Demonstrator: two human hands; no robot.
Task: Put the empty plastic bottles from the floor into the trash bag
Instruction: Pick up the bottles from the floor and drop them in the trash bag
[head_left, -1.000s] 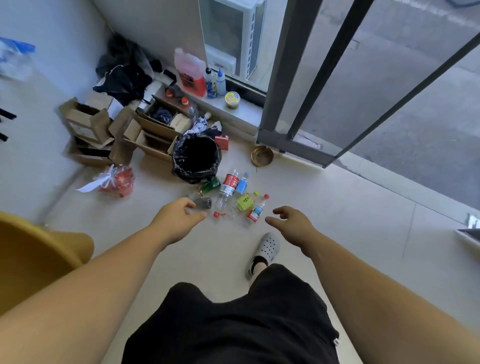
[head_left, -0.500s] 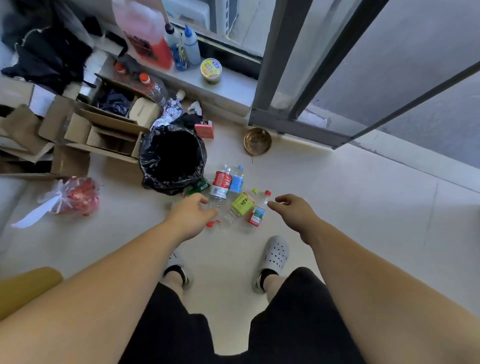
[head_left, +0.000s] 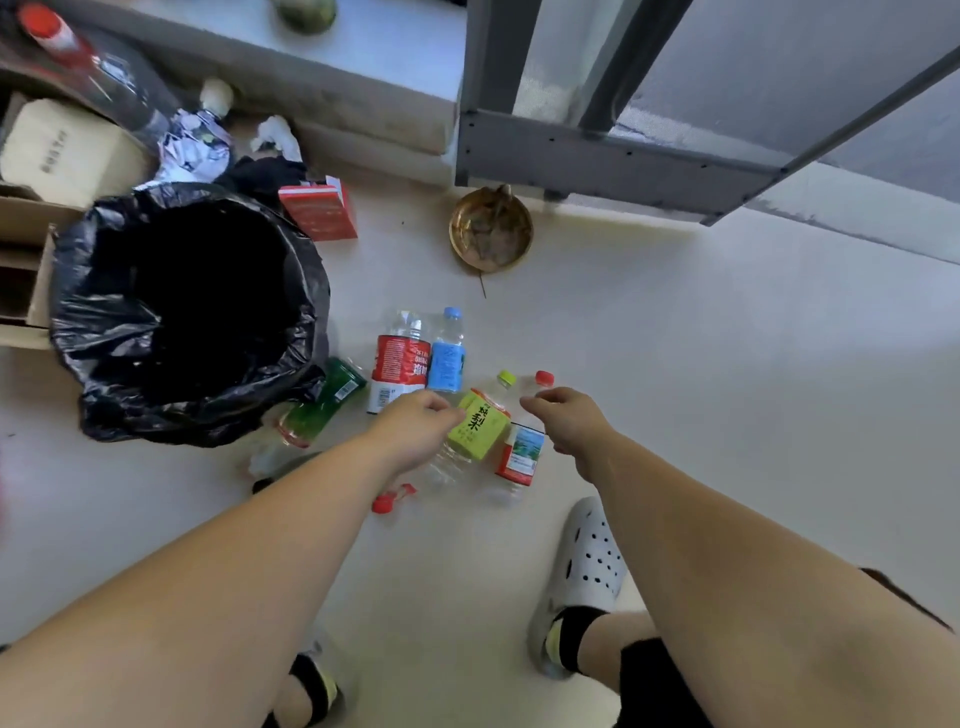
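Change: since half a second ago we have leaned in, and both hands have come down over the cluster of bottles; the bag and bottles lie where they lay.
Left hand (head_left: 415, 426): over the lower end of the red-label bottle (head_left: 399, 366) and the clear body of the green-label bottle (head_left: 478, 430); fingers loosely curled, gripping nothing that we can see.
Right hand (head_left: 566, 415): above the neck of the small red-capped bottle (head_left: 521, 454), fingers bent toward the thumb with a gap between them; whether they touch the bottle we cannot tell, as the hand hides the contact.
Trash bag (head_left: 104, 249): black, mouth open wide, on the floor to the left of the bottles.
Bottles: all lying on the floor; the blue-label bottle (head_left: 448, 358) is just beside the red-label one, and the dark green bottle (head_left: 324, 400) rests against the bag's edge.
Loose cap (head_left: 384, 503): red, on the floor below the left wrist.
Brass bowl (head_left: 491, 236): near the door frame, well apart from the bottles.
Shoe (head_left: 587, 566): white clog under the right forearm.
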